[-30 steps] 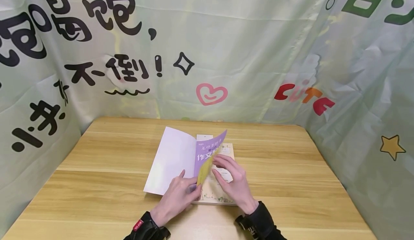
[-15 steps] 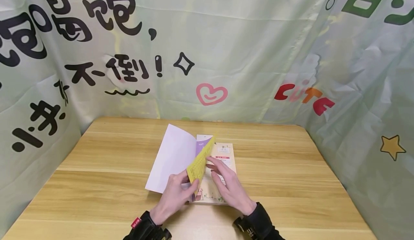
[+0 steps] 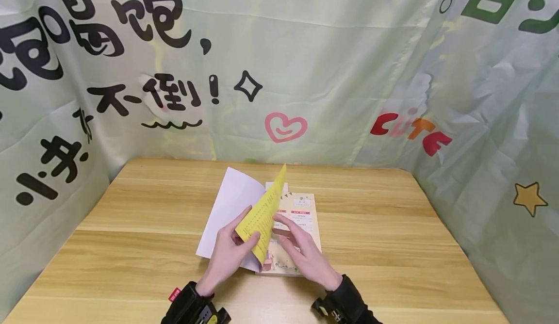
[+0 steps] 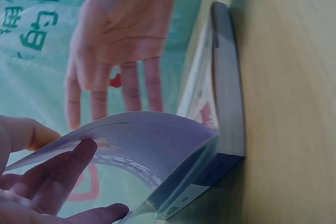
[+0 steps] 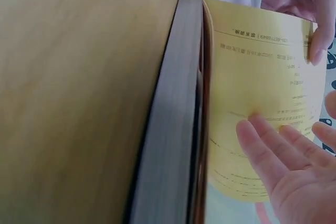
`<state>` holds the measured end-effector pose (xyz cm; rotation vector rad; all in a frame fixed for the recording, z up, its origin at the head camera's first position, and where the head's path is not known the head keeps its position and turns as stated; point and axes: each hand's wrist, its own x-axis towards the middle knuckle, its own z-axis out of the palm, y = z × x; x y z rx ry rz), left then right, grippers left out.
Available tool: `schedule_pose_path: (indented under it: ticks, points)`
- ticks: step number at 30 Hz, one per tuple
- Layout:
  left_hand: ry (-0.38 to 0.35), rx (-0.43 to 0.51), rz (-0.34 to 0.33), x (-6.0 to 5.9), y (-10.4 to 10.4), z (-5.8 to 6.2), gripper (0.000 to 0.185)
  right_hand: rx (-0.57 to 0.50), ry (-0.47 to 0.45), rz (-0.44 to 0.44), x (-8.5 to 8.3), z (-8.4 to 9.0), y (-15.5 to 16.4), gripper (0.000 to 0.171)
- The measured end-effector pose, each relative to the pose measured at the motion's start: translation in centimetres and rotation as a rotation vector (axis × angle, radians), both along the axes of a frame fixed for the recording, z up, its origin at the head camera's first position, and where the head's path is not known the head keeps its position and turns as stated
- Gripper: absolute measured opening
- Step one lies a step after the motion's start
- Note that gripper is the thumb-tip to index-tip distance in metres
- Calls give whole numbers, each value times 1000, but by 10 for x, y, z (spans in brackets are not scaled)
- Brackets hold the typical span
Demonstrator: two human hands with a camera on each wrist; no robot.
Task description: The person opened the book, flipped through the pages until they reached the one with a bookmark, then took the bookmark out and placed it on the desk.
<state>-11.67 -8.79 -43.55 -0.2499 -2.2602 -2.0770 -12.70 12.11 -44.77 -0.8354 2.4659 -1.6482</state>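
A thick paperback book lies open on the wooden table, its white inside cover spread to the left. My left hand pinches a yellow leaf by its outer edge and holds it raised above the spine. In the left wrist view the left hand's fingers sit under the curved leaf. My right hand lies with straight fingers over the cream page beneath. In the right wrist view its fingertips reach the yellow leaf beside the book's page block.
Printed green cloth hangs close behind the table and along both sides. Bare wood lies left and right of the book. Both wrists carry black bands with cameras.
The leaf has swung up and to the left, so its purple side has turned away and its yellow side shows. My left hand moved left with it, and my right hand slid slightly nearer.
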Motion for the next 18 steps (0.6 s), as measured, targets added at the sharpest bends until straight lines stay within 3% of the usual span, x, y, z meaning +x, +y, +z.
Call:
schedule_pose_path:
  ticks: [8, 13, 18]
  points:
    - [-72, 34, -23, -6, -13, 6, 65, 25, -84, 35, 1, -3, -2, 50]
    - [-153, 45, -65, -11, -22, 9, 68, 31, -106, 61, 1, -6, -3, 53]
    - [-183, 33, -98, -14, -32, 11, 70, 42, -117, 90, 1, -7, -4, 55]
